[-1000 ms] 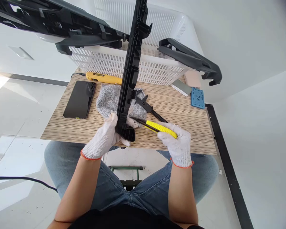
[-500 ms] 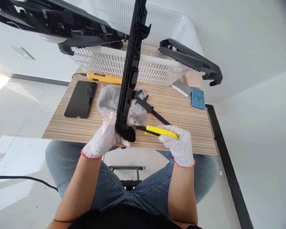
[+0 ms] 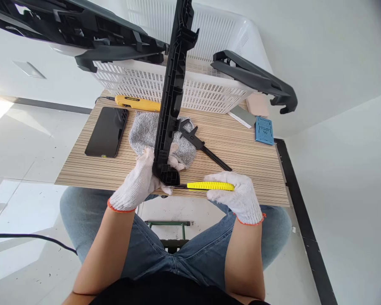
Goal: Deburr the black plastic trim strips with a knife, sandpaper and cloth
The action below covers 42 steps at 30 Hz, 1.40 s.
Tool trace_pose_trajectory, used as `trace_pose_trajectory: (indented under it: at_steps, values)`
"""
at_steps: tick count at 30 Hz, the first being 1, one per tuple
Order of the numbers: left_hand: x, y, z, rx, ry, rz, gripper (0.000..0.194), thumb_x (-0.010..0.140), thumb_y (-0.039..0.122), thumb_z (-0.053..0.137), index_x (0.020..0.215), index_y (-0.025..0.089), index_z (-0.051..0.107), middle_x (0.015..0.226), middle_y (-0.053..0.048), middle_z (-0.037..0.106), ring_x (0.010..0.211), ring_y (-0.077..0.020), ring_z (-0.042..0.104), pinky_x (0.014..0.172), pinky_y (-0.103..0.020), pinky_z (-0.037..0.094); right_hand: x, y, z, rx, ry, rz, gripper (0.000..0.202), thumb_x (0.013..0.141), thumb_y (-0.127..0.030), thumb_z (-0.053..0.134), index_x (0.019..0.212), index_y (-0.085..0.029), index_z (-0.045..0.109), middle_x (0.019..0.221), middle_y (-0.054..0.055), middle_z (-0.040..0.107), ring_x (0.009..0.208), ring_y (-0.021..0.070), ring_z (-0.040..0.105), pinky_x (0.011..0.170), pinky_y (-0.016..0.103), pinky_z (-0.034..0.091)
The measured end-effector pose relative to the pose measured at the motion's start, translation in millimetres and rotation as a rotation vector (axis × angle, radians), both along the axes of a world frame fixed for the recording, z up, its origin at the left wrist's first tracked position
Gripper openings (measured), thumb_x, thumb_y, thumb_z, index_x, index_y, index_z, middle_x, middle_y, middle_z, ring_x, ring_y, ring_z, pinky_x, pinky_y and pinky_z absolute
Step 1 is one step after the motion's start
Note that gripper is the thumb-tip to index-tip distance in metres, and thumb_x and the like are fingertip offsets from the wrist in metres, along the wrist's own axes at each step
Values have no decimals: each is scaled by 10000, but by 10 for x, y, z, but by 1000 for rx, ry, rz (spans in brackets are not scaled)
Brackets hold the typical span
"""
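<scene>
Yellow-handled tool (image 3: 210, 186) got pulled nearer, gripped by gloved right hand (image 3: 233, 192), crosswise to black plastic strip (image 3: 169, 101) clasped by left hand (image 3: 136, 182).

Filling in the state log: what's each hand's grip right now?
Left hand: closed, holding the long black part by its near end.
Right hand: closed, holding the yellow-handled tool.

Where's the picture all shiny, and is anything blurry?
Head view: bright light glares off the floor at left, and the phone shows a faint reflection; head view: the right hand looks fairly clear, but lettering on the blue box is hard to read.
</scene>
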<state>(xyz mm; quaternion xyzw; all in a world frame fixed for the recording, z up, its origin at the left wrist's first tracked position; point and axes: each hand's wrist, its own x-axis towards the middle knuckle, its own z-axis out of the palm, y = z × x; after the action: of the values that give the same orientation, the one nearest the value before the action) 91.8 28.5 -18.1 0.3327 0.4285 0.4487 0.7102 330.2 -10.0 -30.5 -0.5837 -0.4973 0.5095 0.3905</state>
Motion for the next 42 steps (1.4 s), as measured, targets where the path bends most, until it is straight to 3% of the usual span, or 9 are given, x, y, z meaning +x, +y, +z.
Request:
trace_pose_trajectory:
  at_steps: [5, 10, 13, 17, 20, 30, 33, 37, 42]
  values:
    - [6, -7, 24, -17, 41, 14, 747, 846, 805, 592, 1201, 157, 701, 832, -98, 755, 818, -307, 780, 350, -257, 535, 28, -1, 2, -29, 39, -47, 386, 572, -431, 952, 873, -207, 860, 712, 42, 751, 540, 156, 651, 471, 263, 559]
    - [6, -8, 84, -39, 37, 25, 693, 879, 787, 565, 1149, 167, 719, 773, -72, 754, 703, -271, 767, 337, -231, 489, 111, 15, -4, -15, 11, -80, 408, 588, -469, 950, 885, -204, 858, 700, 49, 745, 545, 169, 652, 457, 269, 548]
    - [8, 1, 94, -55, 7, 42, 688, 906, 781, 532, 1141, 163, 722, 723, -47, 733, 715, -272, 768, 317, -207, 433, 142, 20, -6, -15, -8, 6, 388, 540, -474, 969, 815, -226, 856, 770, 66, 783, 616, 197, 692, 502, 289, 576]
    - [15, 11, 88, -66, -15, 74, 631, 932, 727, 549, 1157, 160, 713, 693, -25, 711, 732, -260, 766, 315, -188, 412, 143, 23, 12, -15, -13, -80, 423, 567, -549, 950, 838, -236, 858, 723, 60, 772, 571, 190, 670, 464, 289, 550]
    - [18, 3, 94, -68, -7, 90, 533, 968, 628, 574, 1186, 158, 701, 710, -23, 713, 784, -253, 774, 325, -173, 412, 137, 24, 37, -21, -19, -2, 428, 504, -538, 977, 783, -239, 852, 744, 63, 780, 604, 202, 691, 511, 308, 577]
    - [14, -9, 77, -67, -2, 98, 478, 1025, 555, 501, 1214, 159, 691, 735, -29, 714, 824, -245, 778, 366, -160, 461, 122, 13, 34, -53, -11, -6, 390, 561, -508, 954, 828, -244, 851, 727, 49, 766, 584, 183, 671, 487, 288, 556]
    - [7, -4, 56, -43, 0, 94, 523, 998, 601, 520, 1200, 153, 703, 725, -37, 709, 832, -263, 784, 366, -163, 472, 125, 16, 27, -70, -12, 20, 387, 545, -506, 953, 811, -244, 852, 724, 53, 766, 568, 186, 654, 460, 289, 536]
    - [9, -12, 65, -36, -13, 64, 584, 909, 651, 644, 1214, 155, 688, 743, -40, 710, 805, -277, 788, 302, -199, 471, 107, 12, 31, -69, -10, -68, 363, 574, -468, 930, 848, -241, 861, 671, 35, 742, 517, 161, 610, 431, 269, 495]
    - [15, -28, 66, -40, 8, 57, 611, 857, 655, 711, 1214, 159, 692, 796, -51, 736, 770, -254, 783, 306, -204, 494, 81, 14, 52, -74, 14, -25, 356, 527, -412, 951, 814, -224, 857, 738, 52, 774, 547, 159, 632, 475, 271, 529]
